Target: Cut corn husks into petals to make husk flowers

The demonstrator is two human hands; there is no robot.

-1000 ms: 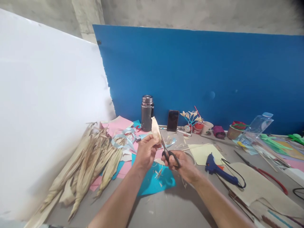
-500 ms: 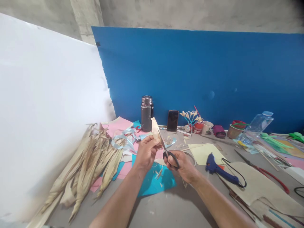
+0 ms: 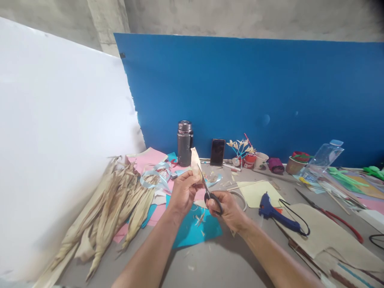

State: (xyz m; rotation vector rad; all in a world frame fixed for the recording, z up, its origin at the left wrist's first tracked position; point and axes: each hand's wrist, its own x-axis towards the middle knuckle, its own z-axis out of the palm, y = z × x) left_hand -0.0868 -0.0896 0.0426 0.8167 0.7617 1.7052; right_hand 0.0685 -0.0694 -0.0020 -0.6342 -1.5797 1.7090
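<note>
A pale piece of dried corn husk (image 3: 195, 159) stands up from the fingers of my left hand (image 3: 185, 192), pinched between thumb and fingertips. My right hand (image 3: 227, 208) is closed round the black handles of a pair of scissors (image 3: 213, 203). The blades point up and left and lie against the husk's right edge; I cannot tell how far they are apart. Below both hands a blue sheet of paper (image 3: 192, 232) carries small husk cuttings (image 3: 200, 219).
Dried husks (image 3: 105, 212) lie heaped at left. Behind stand a grey flask (image 3: 185, 146), a phone (image 3: 217, 152) and husk flowers (image 3: 241, 147). At right are a blue glue gun (image 3: 279, 216), yellow paper (image 3: 256, 194), red-handled scissors (image 3: 339, 222) and a clear bottle (image 3: 325, 158).
The scissors and my right hand have shifted slightly left, toward the husk. My left hand holds the husk in nearly the same place.
</note>
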